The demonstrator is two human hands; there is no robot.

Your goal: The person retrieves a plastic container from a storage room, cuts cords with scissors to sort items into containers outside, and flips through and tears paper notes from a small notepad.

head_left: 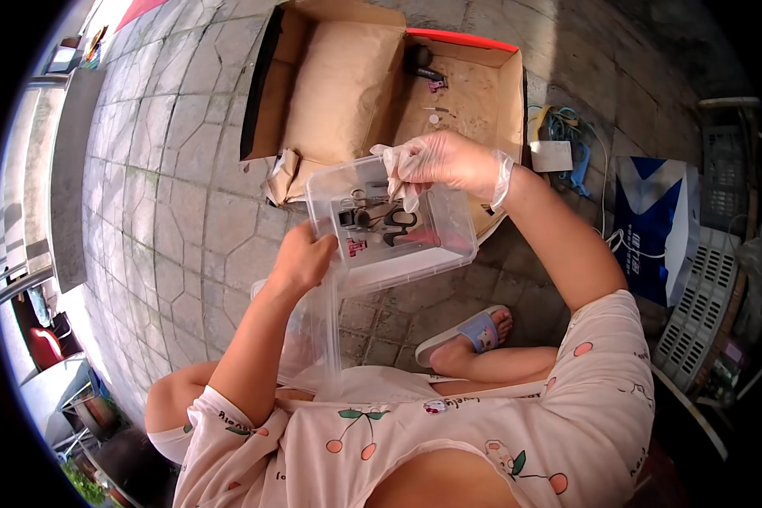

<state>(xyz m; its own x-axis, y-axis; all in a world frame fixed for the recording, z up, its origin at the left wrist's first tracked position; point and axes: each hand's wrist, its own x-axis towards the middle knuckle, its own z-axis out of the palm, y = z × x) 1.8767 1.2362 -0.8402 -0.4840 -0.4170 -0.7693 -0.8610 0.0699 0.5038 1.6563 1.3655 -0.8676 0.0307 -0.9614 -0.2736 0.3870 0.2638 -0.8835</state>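
My left hand (307, 256), bare, is closed on the left rim of a clear plastic box (461, 254). Scissors (400, 223), a black item (353, 218) and a small pink-red item (356, 246) lie in the box. A clear lid (313, 339) hangs down toward my lap below that hand. My right hand (438, 162), in a thin clear glove, is over the box's far edge, its fingers closed round a crumpled whitish translucent material (404, 173).
An open cardboard box (516, 93) stands beyond the plastic box, with brown paper (343, 85) and small items inside. To the right are cables (563, 127), a blue-white bag (656, 229) and grey crates (703, 296). My sandalled foot (474, 334) is below.
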